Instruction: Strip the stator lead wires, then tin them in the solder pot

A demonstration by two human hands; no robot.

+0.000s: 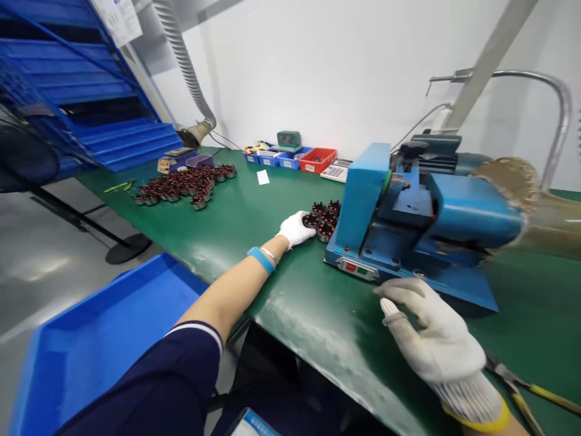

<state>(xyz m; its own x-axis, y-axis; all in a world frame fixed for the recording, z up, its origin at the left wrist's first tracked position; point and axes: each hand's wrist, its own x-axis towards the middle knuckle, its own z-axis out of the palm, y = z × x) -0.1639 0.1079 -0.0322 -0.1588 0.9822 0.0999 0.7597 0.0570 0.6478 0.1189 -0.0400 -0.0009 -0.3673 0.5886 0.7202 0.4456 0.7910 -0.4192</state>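
My left hand (296, 231), in a white glove, reaches to a small cluster of wound motor stators on the green bench. Its fingers close around the nearest-left stator (310, 221), which has black prongs and copper windings. The other stators (326, 231) stand packed against it, beside the base of a blue bench machine (363, 200). In front of that machine, my right hand (426, 330), also gloved, has its thumb and fingers apart with nothing between them. The fingertips are near the machine's red and green switch (357, 268).
A larger pile of stators (181, 184) covers the bench's far left. Small blue bins (288, 160), a red bin (318, 160) and a calculator (336, 170) line the wall. Pliers (511, 378) lie by my right wrist. A blue tray (109, 339) sits below the bench at left.
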